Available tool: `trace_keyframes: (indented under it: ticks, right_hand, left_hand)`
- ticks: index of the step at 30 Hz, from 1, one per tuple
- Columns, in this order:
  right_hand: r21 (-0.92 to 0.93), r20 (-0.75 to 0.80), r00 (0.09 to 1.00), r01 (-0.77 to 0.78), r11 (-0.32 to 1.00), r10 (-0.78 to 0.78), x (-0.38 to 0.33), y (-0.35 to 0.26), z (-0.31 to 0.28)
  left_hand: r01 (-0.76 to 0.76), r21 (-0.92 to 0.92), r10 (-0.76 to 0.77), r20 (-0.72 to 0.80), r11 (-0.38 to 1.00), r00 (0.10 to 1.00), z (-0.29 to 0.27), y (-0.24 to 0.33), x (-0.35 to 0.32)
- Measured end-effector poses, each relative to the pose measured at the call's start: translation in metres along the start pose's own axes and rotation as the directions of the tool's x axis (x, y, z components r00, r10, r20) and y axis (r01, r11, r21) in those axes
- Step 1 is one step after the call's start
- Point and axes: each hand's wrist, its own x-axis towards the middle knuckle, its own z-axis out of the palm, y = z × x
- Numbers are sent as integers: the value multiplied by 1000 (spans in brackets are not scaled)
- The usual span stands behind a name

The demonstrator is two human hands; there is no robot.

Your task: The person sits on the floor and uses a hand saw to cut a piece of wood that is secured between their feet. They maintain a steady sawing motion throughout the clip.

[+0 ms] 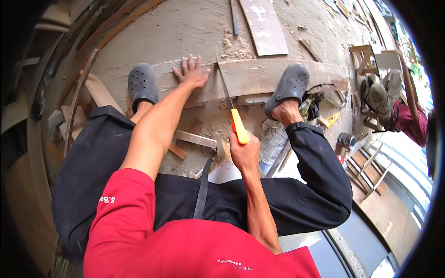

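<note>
My right hand (pixel 245 150) is wrapped round the orange and yellow handle of a handsaw (pixel 225 83). The narrow dark blade points away from me and crosses a long wooden board (pixel 252 76). Left of the blade, my left hand (pixel 192 76) lies flat on the same board, fingers spread and pointing away. My feet, in grey clogs, rest on or against the board on either side: the left clog (pixel 143 83) at one end, the right clog (pixel 289 88) farther right. How deep the blade sits in the wood I cannot tell.
Wood offcuts (pixel 197 139) lie between my legs. A flat plank (pixel 264 28) and a dark strip (pixel 234 18) lie beyond the board, by sawdust. At right are a can (pixel 346 140), a yellow set square (pixel 333 119) and another person (pixel 394 102). Timber (pixel 99 90) is stacked at left.
</note>
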Motion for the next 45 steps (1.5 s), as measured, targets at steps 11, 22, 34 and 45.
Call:
trace_keyframes:
  ticks: [11, 22, 34, 45]
  right_hand:
    - [-31, 18, 1000, -6, 1000, 6, 5, -11, 14]
    - [-2, 5, 999, 53, 999, -53, 1, 9, 8]
    - [-45, 2, 998, 57, 997, -57, 5, -4, 14]
    - [-7, 10, 996, 87, 996, -87, -8, 1, 6]
  left_hand:
    - [-18, -29, 17, -13, 999, 1000, 3, -3, -1]
    - [-24, -13, 24, -4, 1000, 1000, 5, -4, 4]
    - [-31, -30, 30, -11, 999, 999, 2, -1, -1]
    - [-31, -26, 30, -53, 999, 998, 7, -7, 2]
